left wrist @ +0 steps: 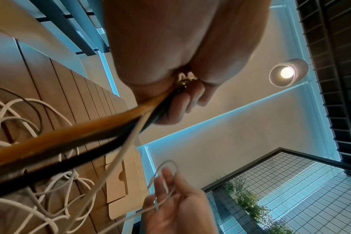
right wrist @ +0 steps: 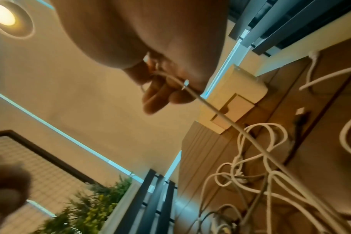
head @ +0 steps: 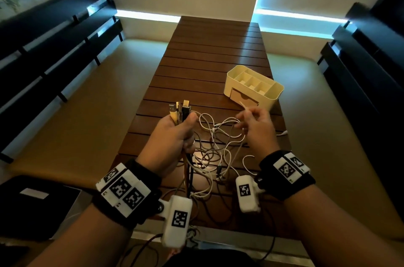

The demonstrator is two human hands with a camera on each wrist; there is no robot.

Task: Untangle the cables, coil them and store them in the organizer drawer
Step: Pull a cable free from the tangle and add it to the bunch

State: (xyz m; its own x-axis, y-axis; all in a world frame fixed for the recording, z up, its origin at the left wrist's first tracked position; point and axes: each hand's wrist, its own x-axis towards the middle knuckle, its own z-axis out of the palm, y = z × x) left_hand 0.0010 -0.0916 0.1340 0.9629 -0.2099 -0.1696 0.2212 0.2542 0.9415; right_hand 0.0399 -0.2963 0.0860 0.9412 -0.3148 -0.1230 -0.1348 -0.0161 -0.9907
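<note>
White cord (head: 243,107) pinched in my right hand (head: 258,126) — its end poking up past my fingertips. My left hand (head: 175,135) fists a bundle of plugs (head: 180,110), upright. Below both, the tangled cables (head: 215,153) sprawl on the wooden slat table (head: 209,52) — the cream organizer (head: 254,85) stands beyond, drawer (head: 241,97) closed.

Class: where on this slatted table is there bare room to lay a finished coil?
Free: the far slats of the table beyond the organizer, and the strip left of it. Crowded: the near end, under the tangled cables between both hands.
</note>
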